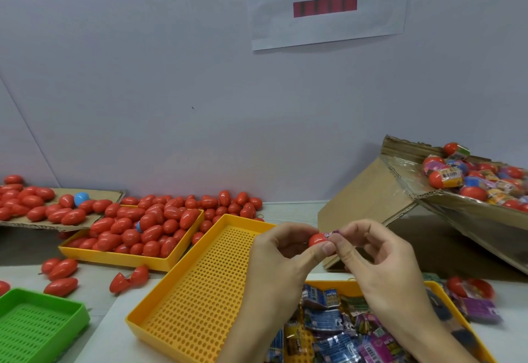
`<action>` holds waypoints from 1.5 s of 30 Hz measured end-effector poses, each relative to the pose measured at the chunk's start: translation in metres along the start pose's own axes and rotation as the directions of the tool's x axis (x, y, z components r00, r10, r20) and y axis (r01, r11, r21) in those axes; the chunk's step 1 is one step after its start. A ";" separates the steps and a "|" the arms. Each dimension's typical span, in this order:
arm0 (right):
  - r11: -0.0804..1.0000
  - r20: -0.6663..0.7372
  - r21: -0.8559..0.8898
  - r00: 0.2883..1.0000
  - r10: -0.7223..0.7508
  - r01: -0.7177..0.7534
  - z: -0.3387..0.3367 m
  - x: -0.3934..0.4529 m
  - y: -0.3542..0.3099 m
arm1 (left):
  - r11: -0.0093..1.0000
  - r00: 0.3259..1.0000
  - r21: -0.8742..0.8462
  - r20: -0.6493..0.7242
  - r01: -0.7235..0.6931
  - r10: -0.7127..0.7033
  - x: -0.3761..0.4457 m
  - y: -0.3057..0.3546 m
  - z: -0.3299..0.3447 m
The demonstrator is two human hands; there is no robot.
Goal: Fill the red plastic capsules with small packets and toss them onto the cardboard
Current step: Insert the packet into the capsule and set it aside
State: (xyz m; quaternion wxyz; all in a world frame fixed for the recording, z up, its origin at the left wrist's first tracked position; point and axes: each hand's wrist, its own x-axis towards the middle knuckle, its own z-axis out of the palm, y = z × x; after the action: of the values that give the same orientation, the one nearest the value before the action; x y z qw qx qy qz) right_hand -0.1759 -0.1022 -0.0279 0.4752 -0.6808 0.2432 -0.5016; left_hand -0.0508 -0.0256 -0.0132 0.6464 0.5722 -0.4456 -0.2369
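My left hand (pixel 281 251) pinches a red capsule (pixel 316 239) between thumb and fingers, above the table's middle. My right hand (pixel 380 259) pinches a small pink packet (pixel 333 233) against the capsule's open end. Several loose packets (pixel 331 331) lie in a yellow tray (pixel 437 285) below my hands. Closed red capsules (pixel 143 228) fill another yellow tray (pixel 114 255) at the left. A flat cardboard sheet (pixel 114 194) at the far left bears more red capsules and a blue one. A tilted cardboard box (pixel 371 191) at the right holds several capsules with packets.
An empty perforated yellow tray (pixel 200 285) lies in front of my left hand. A green tray (pixel 37 322) sits at the bottom left. Loose capsules (pixel 60 269) and an open capsule (pixel 128 278) are scattered on the table. A paper sign (pixel 328 5) hangs on the wall.
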 end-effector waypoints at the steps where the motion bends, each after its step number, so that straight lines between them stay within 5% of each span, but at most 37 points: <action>1: 1.000 -0.009 -0.002 1.000 0.001 -0.001 0.000 0.000 0.000 | 1.000 1.000 0.000 0.002 -0.002 0.002 0.000 0.000 0.000; 7: 0.999 -0.021 -0.051 1.000 -0.007 0.006 0.000 -0.001 0.002 | 1.000 1.000 -0.006 0.004 -0.012 0.012 0.000 0.000 0.000; 21: 0.985 0.015 0.131 0.994 0.107 -0.108 -0.001 0.000 0.002 | 1.000 1.000 -0.005 0.026 0.002 -0.002 0.001 -0.001 0.001; 32: 0.944 -0.001 0.249 0.974 0.226 -0.219 -0.001 0.003 0.007 | 0.984 0.998 0.169 -0.002 -0.061 0.062 0.001 -0.006 0.001; 45: 0.974 0.016 0.117 0.981 0.192 -0.193 -0.002 0.001 0.009 | 0.965 0.991 0.239 -0.045 -0.109 0.124 -0.002 -0.005 0.001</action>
State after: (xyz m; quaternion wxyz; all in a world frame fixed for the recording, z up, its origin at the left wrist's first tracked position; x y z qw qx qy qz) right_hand -0.1756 -0.1078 -0.0357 0.5614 -0.6261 0.2768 -0.4651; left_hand -0.0514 -0.0260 -0.0182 0.5997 0.6246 -0.4840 -0.1266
